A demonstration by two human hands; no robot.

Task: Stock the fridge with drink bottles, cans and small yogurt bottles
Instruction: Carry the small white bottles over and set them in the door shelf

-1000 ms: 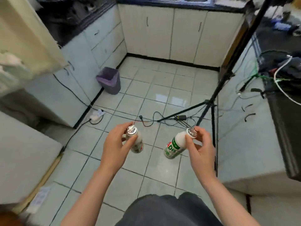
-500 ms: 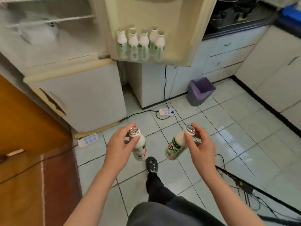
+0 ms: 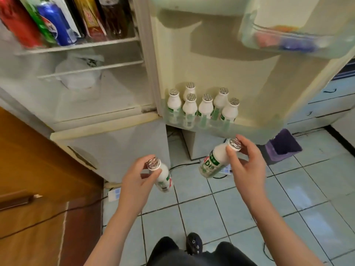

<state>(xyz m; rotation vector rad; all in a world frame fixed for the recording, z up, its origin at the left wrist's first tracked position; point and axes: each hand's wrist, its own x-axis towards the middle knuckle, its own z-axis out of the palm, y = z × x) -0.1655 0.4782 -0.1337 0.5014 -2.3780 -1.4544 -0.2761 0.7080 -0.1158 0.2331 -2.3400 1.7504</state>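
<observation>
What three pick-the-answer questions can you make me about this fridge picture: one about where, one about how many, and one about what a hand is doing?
1. Where do the stocked yogurt bottles stand? A on the floor; B in the fridge's door shelf; C in a bin.
2. How many stand there? A three; B ten; C six.
3. What is the right hand doing? A gripping a yogurt bottle by its top; B hanging empty; C pushing the door.
Answers: B, they line the shelf in the open door; C, six foil caps show; A, its fingers curl round the cap end.
</observation>
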